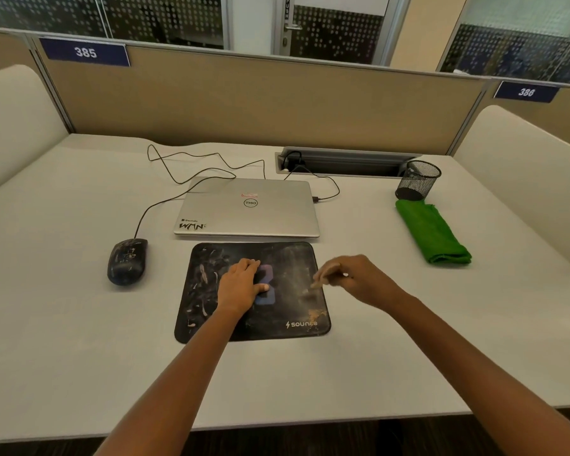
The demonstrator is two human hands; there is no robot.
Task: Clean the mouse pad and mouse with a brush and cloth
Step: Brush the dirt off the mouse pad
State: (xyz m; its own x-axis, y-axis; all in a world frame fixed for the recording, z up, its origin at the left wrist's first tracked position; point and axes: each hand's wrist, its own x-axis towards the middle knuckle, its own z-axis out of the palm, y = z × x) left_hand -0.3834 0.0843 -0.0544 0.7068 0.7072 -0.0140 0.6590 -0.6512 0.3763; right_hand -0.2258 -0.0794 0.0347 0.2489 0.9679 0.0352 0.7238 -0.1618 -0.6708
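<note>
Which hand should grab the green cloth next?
Probably the right hand. The green cloth lies on its side of the desk, though it would first have to put down the brush. The left hand presses flat on the mouse pad, steadying it.

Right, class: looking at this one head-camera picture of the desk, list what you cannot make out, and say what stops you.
- Thin brush in the right hand: motion blur hides its shape and bristles.
- Centre print of the black rectangular mouse pad: the flat left hand covers part of it.
- Inside of the black mesh pen cup: too dark to tell.
- Red sticker on the closed silver laptop: too small to read.
</note>
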